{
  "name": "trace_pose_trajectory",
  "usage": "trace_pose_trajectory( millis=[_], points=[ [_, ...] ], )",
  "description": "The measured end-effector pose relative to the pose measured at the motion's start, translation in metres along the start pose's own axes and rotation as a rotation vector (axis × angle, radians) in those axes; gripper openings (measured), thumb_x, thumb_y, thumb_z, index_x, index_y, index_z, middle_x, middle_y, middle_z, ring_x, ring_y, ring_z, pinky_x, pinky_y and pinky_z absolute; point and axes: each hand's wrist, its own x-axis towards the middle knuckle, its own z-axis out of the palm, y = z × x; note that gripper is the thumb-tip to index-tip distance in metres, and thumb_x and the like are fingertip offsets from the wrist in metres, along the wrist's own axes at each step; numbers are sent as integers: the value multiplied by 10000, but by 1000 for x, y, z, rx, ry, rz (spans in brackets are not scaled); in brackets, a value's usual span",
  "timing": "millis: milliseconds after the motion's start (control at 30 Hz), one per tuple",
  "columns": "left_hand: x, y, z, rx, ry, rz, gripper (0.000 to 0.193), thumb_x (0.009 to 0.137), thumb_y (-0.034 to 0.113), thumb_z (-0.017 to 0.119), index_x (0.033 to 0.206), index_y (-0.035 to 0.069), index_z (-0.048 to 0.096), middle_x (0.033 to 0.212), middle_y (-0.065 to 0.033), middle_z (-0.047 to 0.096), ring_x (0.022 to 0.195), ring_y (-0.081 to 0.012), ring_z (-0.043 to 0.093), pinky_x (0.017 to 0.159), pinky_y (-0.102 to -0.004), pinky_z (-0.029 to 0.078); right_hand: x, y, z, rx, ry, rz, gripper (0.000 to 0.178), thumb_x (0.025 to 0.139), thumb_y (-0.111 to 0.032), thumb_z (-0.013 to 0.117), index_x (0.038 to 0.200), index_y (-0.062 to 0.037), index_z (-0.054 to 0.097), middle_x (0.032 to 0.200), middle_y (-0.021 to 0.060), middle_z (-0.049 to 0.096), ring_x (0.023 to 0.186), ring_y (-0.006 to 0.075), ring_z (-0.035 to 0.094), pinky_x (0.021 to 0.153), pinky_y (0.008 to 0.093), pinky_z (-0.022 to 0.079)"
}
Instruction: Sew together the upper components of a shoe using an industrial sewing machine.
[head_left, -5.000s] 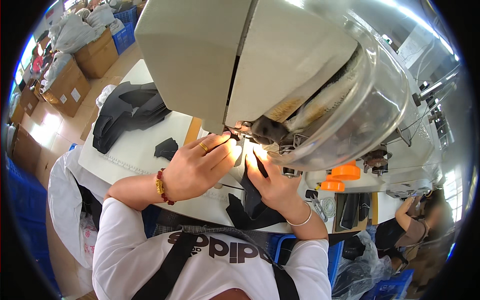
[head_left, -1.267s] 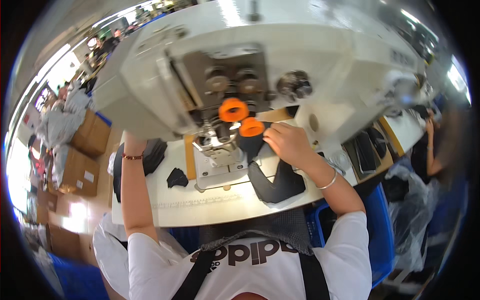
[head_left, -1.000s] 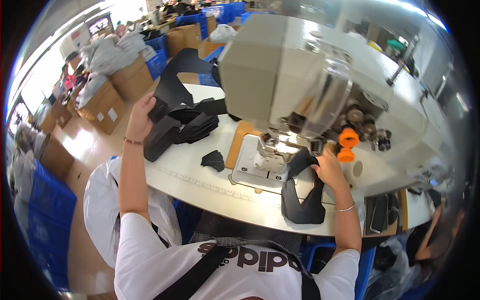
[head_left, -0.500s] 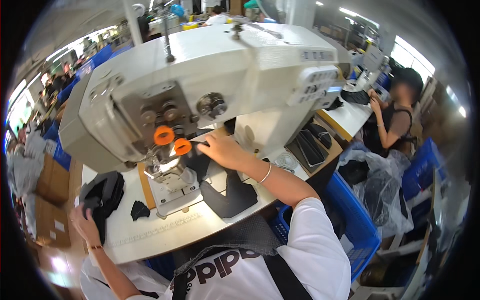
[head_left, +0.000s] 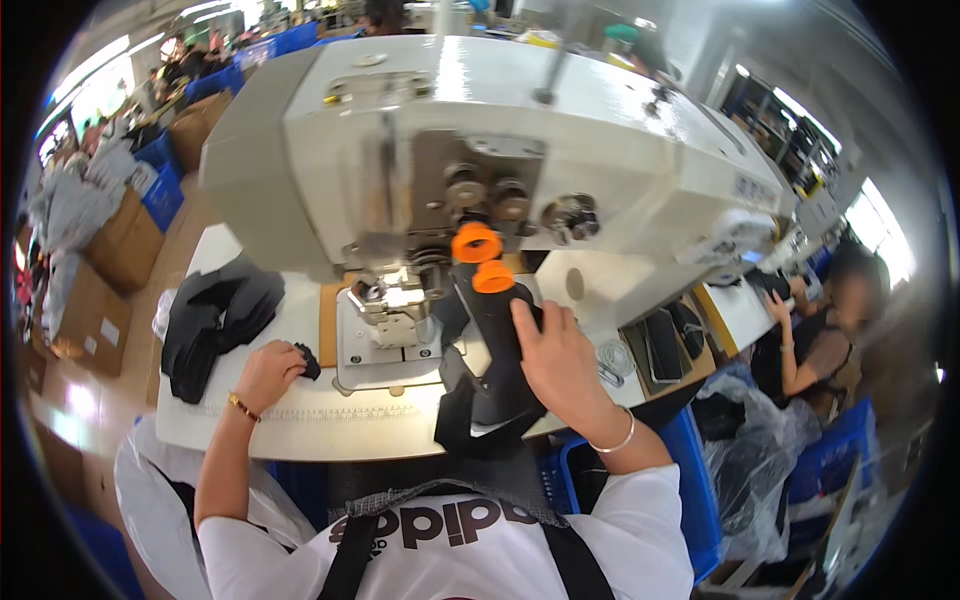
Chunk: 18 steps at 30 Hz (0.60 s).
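A white industrial sewing machine [head_left: 330, 150] with two orange rings [head_left: 477, 243] stands across the table before me. My left hand [head_left: 268, 378] is closed, its fingertips pinching a small black fabric scrap [head_left: 309, 362] left of the metal needle plate [head_left: 365, 350]. To the right of the needle area, my right hand [head_left: 562, 362] grips the edge of a dark fabric piece [head_left: 500, 345]; part of its grip is hidden. More dark fabric [head_left: 462, 410] lies beneath, reaching the table's front edge. A folded pile of black fabric [head_left: 215, 320] rests at the left.
A ruler strip [head_left: 330, 411] runs along the front of the white table [head_left: 240, 430]. At the right are a tray with dark pieces [head_left: 662, 345], blue crates [head_left: 690, 480] and a clear plastic bag [head_left: 750, 470]. Another person [head_left: 820, 320] sits at a neighbouring table.
My left hand has moved right from the black pile to the small scrap. My right hand has come nearer, drawing dark fabric along. The view has turned left.
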Motion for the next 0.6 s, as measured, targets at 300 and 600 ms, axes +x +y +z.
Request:
trace_pose_trajectory(
  millis=[300,600],
  points=[
    [19,12,-2,30,-18,-52,52,858,101,658,896,66,651,852,-105,682,842,-346,667,760,-450,531,-5,-16,-24,315,-92,-53,660,656,74,679,1302,-42,606,1218,186,579,1082,378,608,831,459,538],
    [14,9,-11,77,15,-176,74,871,109,667,933,82,640,857,-100,697,809,-330,677,726,-446,528,56,-44,-22,502,166,-492,430,731,-93,646,1142,28,680,1100,152,638,1036,320,646,901,433,560]
  ],
)
